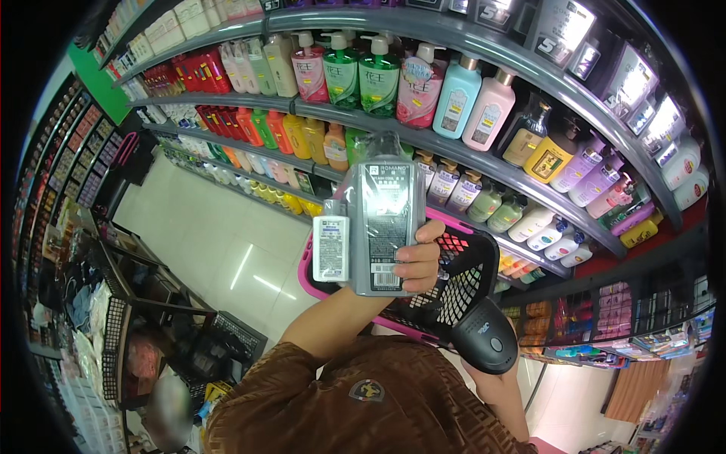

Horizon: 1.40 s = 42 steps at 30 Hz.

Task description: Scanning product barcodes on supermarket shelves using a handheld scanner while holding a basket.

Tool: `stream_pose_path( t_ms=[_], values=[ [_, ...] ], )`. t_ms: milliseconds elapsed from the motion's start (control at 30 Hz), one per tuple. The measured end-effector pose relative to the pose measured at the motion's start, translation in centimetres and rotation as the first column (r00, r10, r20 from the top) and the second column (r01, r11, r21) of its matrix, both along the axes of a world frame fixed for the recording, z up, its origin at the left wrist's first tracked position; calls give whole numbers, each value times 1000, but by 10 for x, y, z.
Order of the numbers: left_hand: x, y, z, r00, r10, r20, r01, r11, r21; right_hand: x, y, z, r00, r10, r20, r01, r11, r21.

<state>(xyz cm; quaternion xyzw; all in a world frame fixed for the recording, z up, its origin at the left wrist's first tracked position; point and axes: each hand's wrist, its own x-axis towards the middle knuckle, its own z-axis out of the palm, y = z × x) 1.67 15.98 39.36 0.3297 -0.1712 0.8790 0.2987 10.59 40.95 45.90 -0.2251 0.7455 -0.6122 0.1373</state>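
Observation:
My left hand [421, 258] grips a large grey Romano bottle [388, 227] in clear plastic wrap, fingers curled around its right edge. Its printed back, with a barcode near the base, faces me. A small bottle with a white label [331, 248] sits against the large one's left side, seemingly in the same wrap. In my right hand [475, 371] is a black handheld barcode scanner [489, 335]; the scanner's head hides most of that hand. Behind and below the bottles is a black mesh shopping basket [476, 255] with a pink rim, partly covered by them.
Curved grey shelves [363, 116] carry rows of pump bottles ahead, including green ones [379, 76]. Pale floor tiles [227, 238] stretch to the left. Black crates and racks [116, 335] stand lower left. A low rack of packaged goods [615, 309] is at right.

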Motion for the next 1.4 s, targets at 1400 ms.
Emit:
stream_pose_path(
  t_ms=[1400],
  values=[
    [-3, -67, 8, 972, 142, -186, -200, 914, -352, 37, -107, 6, 976, -12, -219, 5, 1000, -31]
  ],
)
